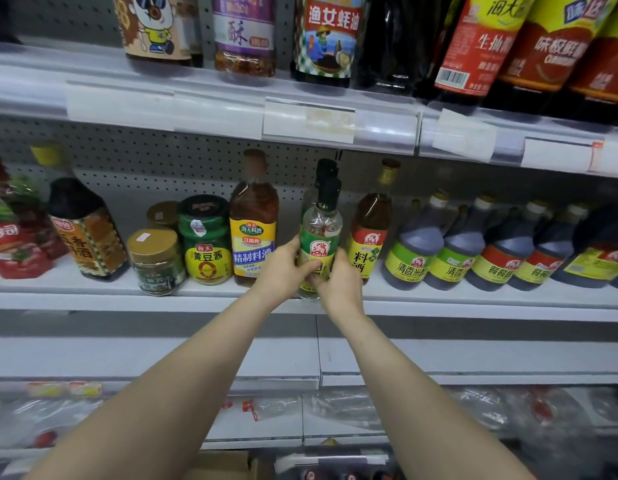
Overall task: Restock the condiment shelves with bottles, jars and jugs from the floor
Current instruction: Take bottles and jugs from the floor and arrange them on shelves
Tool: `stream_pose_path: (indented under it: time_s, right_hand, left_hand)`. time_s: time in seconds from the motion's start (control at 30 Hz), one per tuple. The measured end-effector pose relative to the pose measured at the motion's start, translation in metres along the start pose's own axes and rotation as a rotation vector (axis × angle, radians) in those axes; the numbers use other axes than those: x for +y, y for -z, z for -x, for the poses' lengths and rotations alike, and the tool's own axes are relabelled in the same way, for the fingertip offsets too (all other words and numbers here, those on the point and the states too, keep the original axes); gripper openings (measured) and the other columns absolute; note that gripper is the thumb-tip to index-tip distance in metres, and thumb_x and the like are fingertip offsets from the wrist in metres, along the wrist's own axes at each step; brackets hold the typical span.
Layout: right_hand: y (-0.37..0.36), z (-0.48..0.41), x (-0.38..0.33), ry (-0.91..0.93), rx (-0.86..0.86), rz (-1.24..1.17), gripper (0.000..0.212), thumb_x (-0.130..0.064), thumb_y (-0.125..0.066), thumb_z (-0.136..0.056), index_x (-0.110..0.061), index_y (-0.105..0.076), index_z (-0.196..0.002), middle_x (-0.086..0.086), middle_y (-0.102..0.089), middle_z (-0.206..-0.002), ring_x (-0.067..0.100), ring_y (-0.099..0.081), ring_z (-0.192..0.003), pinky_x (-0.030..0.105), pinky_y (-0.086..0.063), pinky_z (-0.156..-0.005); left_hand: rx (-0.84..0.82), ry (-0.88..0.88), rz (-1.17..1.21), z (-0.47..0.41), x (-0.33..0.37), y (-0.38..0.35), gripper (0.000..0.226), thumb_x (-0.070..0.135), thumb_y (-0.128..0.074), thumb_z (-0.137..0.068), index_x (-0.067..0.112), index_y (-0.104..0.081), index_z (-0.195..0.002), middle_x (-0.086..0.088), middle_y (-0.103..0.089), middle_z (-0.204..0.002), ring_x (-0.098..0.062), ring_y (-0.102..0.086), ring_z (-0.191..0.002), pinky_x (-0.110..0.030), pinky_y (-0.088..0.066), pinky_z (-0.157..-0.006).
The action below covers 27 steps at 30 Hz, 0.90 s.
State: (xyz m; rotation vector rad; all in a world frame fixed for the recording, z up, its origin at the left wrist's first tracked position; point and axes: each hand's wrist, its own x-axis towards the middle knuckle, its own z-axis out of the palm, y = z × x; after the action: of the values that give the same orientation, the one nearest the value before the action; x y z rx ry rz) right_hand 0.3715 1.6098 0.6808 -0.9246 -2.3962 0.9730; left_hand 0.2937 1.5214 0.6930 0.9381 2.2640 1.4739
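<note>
Clear bottle (321, 233), green label, black cap, upright at the front edge of the middle shelf (92, 299). Gripped low by both hands. Left hand (283, 270) curled round the left side of the label, thumb laid across its front. Right hand (339, 280) wrapped round the lower right side, fingers bent against the glass. Base level with the shelf lip; set down or a shade above it, hard to tell.

Directly behind, a matching bottle (326, 171), only its black cap and neck showing. Just left, a tall amber bottle (253, 216) with a yellow and blue label. Just right, a gold-capped bottle (371, 223), red and yellow label. Further left, a green-lidded jar (205, 237), then 2 gold-lidded jars (156, 261), 1 behind the other, then a dark bottle (82, 230) and red packets (13, 251) at the far edge. Off to the right, a row of dark jugs (413, 251), green labels first, red after.

Overhead, the upper shelf (196, 98), loaded with big bottles, pale price strips (309, 121) along its lip. Down below, clear plastic packs (335, 407), and a cardboard box (217, 465) at the very bottom.
</note>
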Motion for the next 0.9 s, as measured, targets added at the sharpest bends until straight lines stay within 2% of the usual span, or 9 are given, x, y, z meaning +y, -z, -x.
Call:
stream_pose_path:
  time_s: [0.27,0.6,0.8,0.9]
  right_hand:
    - [-0.005,-0.012,0.000,-0.005,0.008,-0.019,0.045,-0.017,-0.077,-0.086,-0.008,-0.051,-0.122,0.011,-0.066,-0.118,0.029,-0.063,-0.107,0.029,-0.043,-0.080]
    - [-0.010,-0.021,0.002,-0.028,-0.006,-0.012,0.043,-0.013,-0.073,-0.088,-0.007,-0.050,-0.123,0.012,-0.066,-0.118,0.030,-0.062,-0.107,0.029,-0.043,-0.080]
    - [-0.010,-0.025,-0.001,-0.029,-0.013,0.021,0.040,-0.012,-0.069,-0.090,-0.006,-0.047,-0.123,0.014,-0.065,-0.118,0.033,-0.062,-0.108,0.039,-0.051,-0.088]
    - [-0.010,-0.025,-0.003,-0.038,-0.014,0.041,0.039,-0.012,-0.068,-0.091,-0.006,-0.046,-0.123,0.015,-0.064,-0.119,0.033,-0.061,-0.108,0.040,-0.050,-0.087]
  left_hand:
    - [0.005,0.016,0.016,-0.011,-0.003,-0.001,0.045,0.015,-0.070,-0.090,0.010,-0.055,-0.132,-0.007,-0.067,-0.124,-0.023,-0.063,-0.114,-0.045,-0.050,-0.100]
    - [0.028,0.055,0.011,-0.020,-0.009,-0.006,0.042,0.016,-0.070,-0.090,0.007,-0.057,-0.128,-0.010,-0.068,-0.123,-0.025,-0.063,-0.113,-0.046,-0.051,-0.100]
    - [0.055,0.070,-0.033,-0.024,-0.007,-0.008,0.038,0.014,-0.072,-0.088,0.004,-0.061,-0.122,-0.012,-0.069,-0.119,-0.028,-0.064,-0.109,-0.046,-0.051,-0.097]
    - [0.059,0.080,-0.045,-0.024,-0.007,-0.009,0.038,0.013,-0.072,-0.087,0.002,-0.061,-0.121,-0.014,-0.069,-0.118,-0.031,-0.064,-0.109,-0.047,-0.051,-0.097]
